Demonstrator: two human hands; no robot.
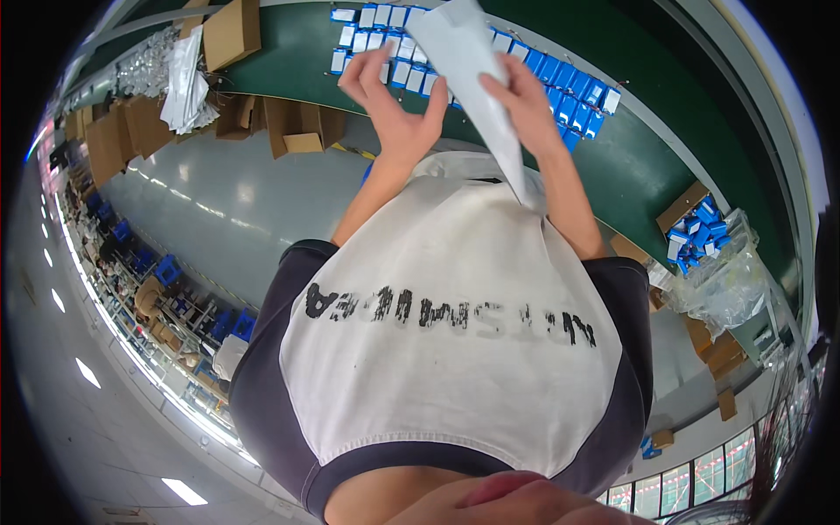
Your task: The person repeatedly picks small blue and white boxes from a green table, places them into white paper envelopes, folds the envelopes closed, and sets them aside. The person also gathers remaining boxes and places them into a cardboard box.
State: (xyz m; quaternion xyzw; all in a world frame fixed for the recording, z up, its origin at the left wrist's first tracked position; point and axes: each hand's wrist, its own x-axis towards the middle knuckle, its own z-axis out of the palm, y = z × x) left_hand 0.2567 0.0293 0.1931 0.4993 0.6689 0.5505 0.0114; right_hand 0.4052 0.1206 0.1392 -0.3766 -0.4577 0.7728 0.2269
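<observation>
My right hand (527, 103) grips the edge of a white sheet (459, 66), thin and seen at a slant, which hangs in front of my chest. It hides part of the table beyond. My left hand (398, 114) is raised to the left of the sheet, with its fingers spread and nothing seen in them. Rows of small blue blocks with white labels (374, 41) lie beyond both hands on the green table (293, 52). More blue blocks (573, 83) stretch to the right of the sheet, several with short leads at their ends.
A carton of loose blue blocks (697, 234) stands on the right beside crumpled clear plastic (726, 293). At the left are an open cardboard box (232, 35), a pile of white sheets (184, 83) and clear plastic bags (149, 66). Cardboard boxes (302, 122) sit below the table edge.
</observation>
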